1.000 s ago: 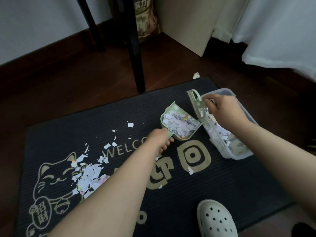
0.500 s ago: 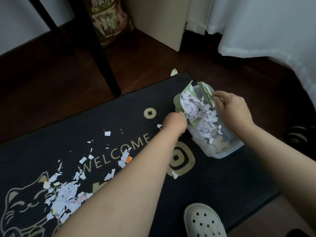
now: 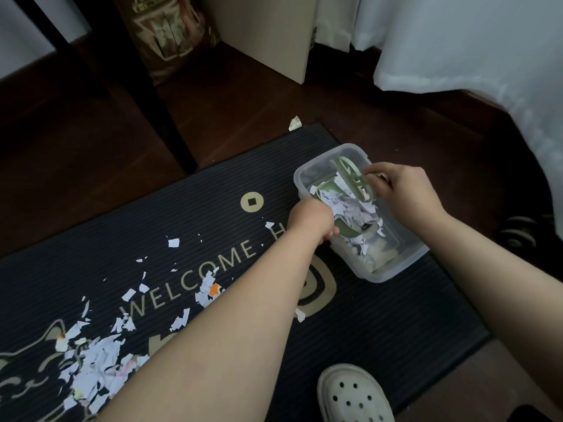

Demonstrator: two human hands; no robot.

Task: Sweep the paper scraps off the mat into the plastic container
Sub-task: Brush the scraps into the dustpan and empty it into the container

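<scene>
A clear plastic container (image 3: 307, 172) sits on the right part of the black welcome mat (image 3: 380, 324). My left hand (image 3: 310, 219) grips the handle of a small green dustpan (image 3: 345, 231), which is tipped inside the container with paper scraps spilling from it. My right hand (image 3: 405, 193) holds a small green brush (image 3: 350, 175) over the container, against the scraps. A heap of paper scraps (image 3: 94, 363) lies on the mat at the lower left, with several loose bits scattered toward the middle.
A dark chair leg (image 3: 158, 117) stands on the wooden floor just behind the mat. One scrap (image 3: 295, 123) lies on the floor beyond the mat's far edge. A white clog (image 3: 353, 394) rests on the mat's near edge. White cloth hangs at the right.
The dustpan went from level beside the container to tipped inside it, and its scraps are pouring in. The brush came down into the container. The view shifted right.
</scene>
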